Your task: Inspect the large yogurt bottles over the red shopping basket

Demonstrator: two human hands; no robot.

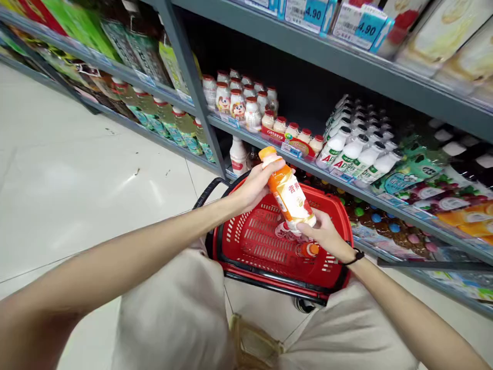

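Orange-capped bottle (288, 190), gripped near the neck by the left hand (256, 187) and pinched at its base by the right hand (325, 236), could drop into the red basket (277, 280) if either hold loosens.

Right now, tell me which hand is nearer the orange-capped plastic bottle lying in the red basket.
Right hand: just above the orange-capped plastic bottle. Left hand: farther off, to its left.

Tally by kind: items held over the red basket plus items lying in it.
orange-and-white bottle in left hand and right hand, over red basket: 1
orange-capped bottle lying in basket: 1
white-and-red item, partly hidden, in basket: 1
Total: 3
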